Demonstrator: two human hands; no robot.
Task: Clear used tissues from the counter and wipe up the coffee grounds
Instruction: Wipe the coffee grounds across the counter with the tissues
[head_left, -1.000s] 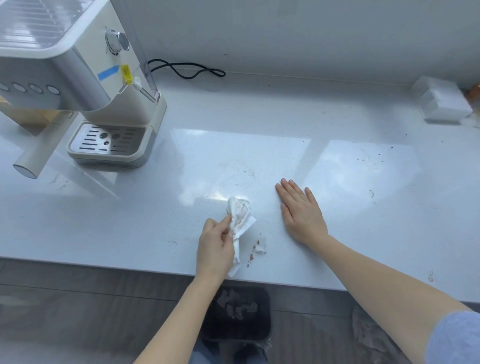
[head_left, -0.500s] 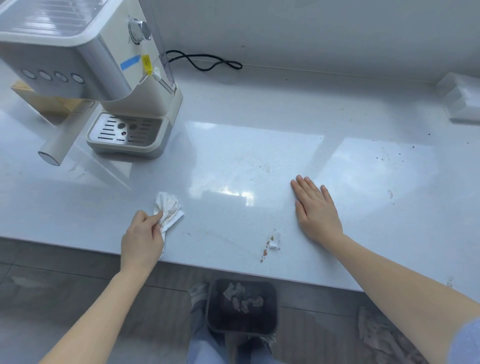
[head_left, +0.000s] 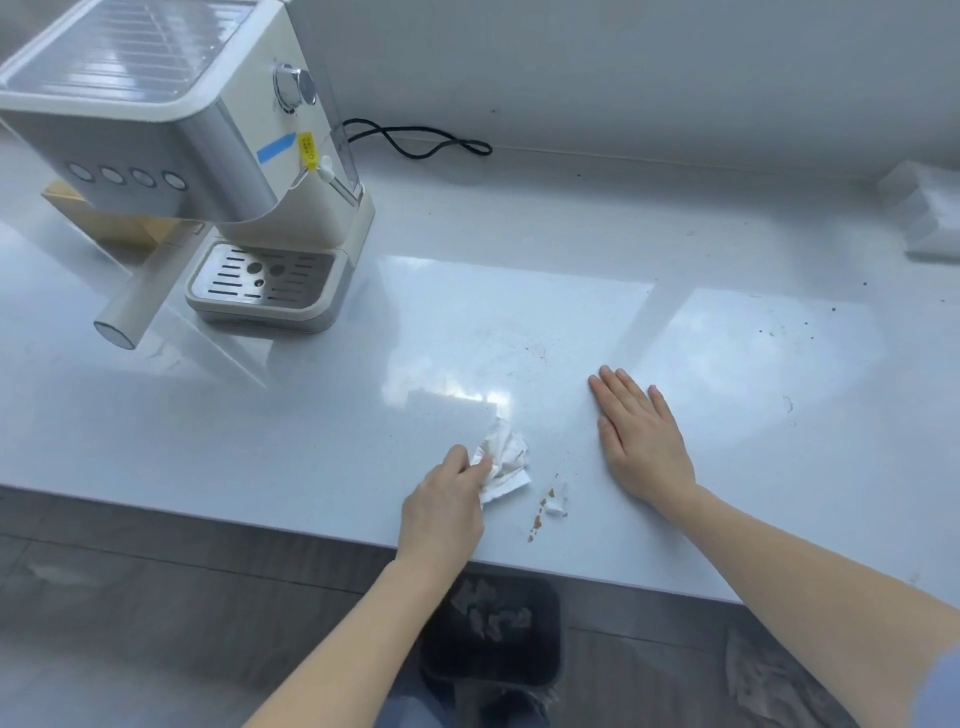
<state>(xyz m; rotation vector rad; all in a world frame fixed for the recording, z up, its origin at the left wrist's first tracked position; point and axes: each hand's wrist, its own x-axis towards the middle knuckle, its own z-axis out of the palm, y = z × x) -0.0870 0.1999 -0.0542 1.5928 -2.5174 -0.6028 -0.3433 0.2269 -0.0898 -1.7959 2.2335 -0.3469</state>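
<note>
Left hand (head_left: 444, 512): pinching a crumpled, stained tissue (head_left: 503, 460) against the counter (head_left: 260, 441).
Right hand (head_left: 641, 441): lying flat, fingers spread, gripping nothing.
Coffee grounds (head_left: 537, 517): sitting between the hands, just right of the tissue.
Bin (head_left: 491, 631): standing below the left wrist.
</note>
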